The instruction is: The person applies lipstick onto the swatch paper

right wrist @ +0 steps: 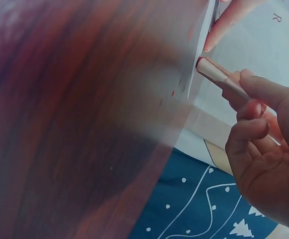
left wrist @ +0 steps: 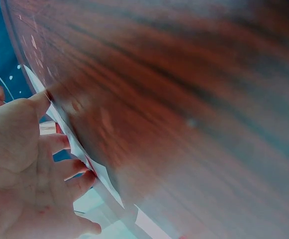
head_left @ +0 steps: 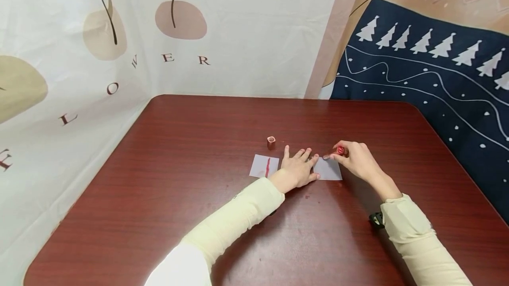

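My right hand (head_left: 361, 161) pinches a lipstick (head_left: 336, 150) between thumb and fingers. In the right wrist view its red tip points down at the sheet's surface from a pale metallic tube (right wrist: 214, 71). Under it lies a small white paper (head_left: 329, 170) on the table. My left hand (head_left: 296, 169), fingers spread, rests at this paper's left side. Left of that hand is another small paper (head_left: 258, 165) with a red streak (head_left: 268, 166) across it; the forearm and hand overlap its lower right corner.
The lipstick cap (head_left: 271, 142) stands upright behind the papers. Everything sits on a dark red wooden table (head_left: 199, 144). A white curtain (head_left: 254, 47) with flowers and letters hangs behind, and a navy cloth (head_left: 417, 69) with white trees at the right.
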Action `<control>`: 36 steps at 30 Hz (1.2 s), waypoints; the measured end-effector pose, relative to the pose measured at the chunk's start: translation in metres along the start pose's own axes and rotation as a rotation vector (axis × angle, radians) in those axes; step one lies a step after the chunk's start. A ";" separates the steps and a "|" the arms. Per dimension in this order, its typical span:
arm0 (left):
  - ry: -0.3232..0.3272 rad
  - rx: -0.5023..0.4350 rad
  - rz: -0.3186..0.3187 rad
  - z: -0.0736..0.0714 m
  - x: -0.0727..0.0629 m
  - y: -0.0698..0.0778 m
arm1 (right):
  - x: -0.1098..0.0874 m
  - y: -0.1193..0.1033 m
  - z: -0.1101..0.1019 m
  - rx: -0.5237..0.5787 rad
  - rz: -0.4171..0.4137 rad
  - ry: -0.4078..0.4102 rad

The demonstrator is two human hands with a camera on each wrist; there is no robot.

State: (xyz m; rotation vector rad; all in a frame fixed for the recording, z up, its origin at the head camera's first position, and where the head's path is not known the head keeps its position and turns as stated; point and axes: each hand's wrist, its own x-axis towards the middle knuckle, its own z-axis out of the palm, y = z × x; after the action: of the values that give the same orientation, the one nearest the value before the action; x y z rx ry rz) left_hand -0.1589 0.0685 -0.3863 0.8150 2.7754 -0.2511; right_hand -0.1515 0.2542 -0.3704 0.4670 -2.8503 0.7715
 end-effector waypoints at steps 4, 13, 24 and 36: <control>-0.006 0.008 -0.006 0.001 0.000 0.001 | -0.001 0.000 0.000 -0.006 0.004 -0.006; -0.009 0.008 -0.017 0.003 -0.006 -0.006 | 0.004 -0.005 0.007 0.019 0.000 -0.022; 0.005 0.000 -0.014 0.004 -0.006 -0.006 | 0.003 -0.006 0.005 0.011 -0.006 -0.040; 0.013 0.017 -0.011 0.003 -0.005 -0.004 | 0.001 -0.007 0.003 -0.002 -0.004 -0.058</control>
State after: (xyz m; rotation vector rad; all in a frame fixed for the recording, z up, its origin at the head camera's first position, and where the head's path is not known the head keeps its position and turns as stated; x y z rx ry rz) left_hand -0.1562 0.0617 -0.3878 0.8082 2.7942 -0.2722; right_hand -0.1501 0.2472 -0.3696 0.5026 -2.9019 0.7668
